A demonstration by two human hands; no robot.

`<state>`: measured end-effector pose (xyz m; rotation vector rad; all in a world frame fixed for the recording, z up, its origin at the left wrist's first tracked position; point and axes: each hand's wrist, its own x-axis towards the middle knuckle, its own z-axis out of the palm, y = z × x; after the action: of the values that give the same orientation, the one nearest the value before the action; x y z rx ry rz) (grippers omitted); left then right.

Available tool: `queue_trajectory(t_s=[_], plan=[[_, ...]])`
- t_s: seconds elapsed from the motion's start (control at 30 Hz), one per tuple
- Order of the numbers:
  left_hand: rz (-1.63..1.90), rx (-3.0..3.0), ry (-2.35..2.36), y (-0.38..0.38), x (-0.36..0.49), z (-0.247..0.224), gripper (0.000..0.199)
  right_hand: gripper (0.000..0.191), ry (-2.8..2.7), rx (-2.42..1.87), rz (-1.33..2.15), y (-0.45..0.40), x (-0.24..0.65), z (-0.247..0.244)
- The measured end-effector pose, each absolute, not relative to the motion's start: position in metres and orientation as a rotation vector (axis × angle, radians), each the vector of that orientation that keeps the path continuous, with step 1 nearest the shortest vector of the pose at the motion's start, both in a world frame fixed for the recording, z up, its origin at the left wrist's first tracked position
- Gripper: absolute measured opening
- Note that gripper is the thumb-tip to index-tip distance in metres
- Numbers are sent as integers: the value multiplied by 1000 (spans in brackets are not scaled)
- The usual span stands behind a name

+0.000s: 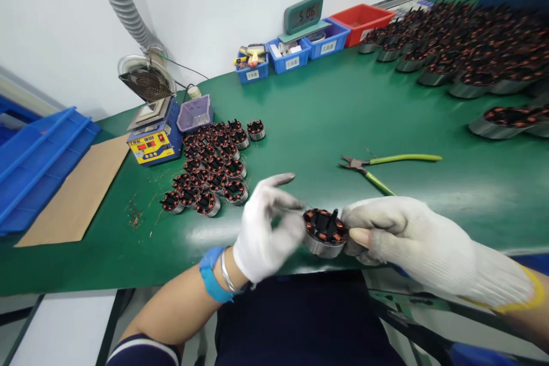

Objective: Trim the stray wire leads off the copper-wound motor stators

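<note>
My right hand (397, 231), in a white knitted glove with a bare thumb tip, grips the right side of a motor stator (325, 234). This stator has a steel ring, copper coils and a black top with an upright prong. On its left side is my left hand (272, 223), gloved in white with darkened fingertips. Its fingers curl into a pinch close to the stator's rim, partly blurred, and a thin wire shows by the fingertips. What they pinch cannot be made out. Beyond the right hand lie cutting pliers (358, 164) with green handles, jaws apart.
Several stators (214, 166) stand at left near wire scraps (135, 216), a blue-yellow soldering pot (154, 140) and a purple bin (195, 114). Many more stators (480, 51) fill the right back. Blue bins (289, 60), a red bin (360, 20) and a clock (302, 14) line the wall.
</note>
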<state>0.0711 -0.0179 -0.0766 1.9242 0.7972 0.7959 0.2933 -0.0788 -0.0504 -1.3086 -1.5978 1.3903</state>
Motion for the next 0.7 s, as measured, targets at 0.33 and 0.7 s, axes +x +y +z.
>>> queue_trajectory(t_s=[0.33, 0.7], plan=[[586, 1818, 542, -21, 69, -58, 32, 62, -1324, -1361, 1662, -71, 290, -53], [706, 2239, 682, -16, 81, -80, 38, 53, -1341, -1400, 1620, -73, 280, -62]])
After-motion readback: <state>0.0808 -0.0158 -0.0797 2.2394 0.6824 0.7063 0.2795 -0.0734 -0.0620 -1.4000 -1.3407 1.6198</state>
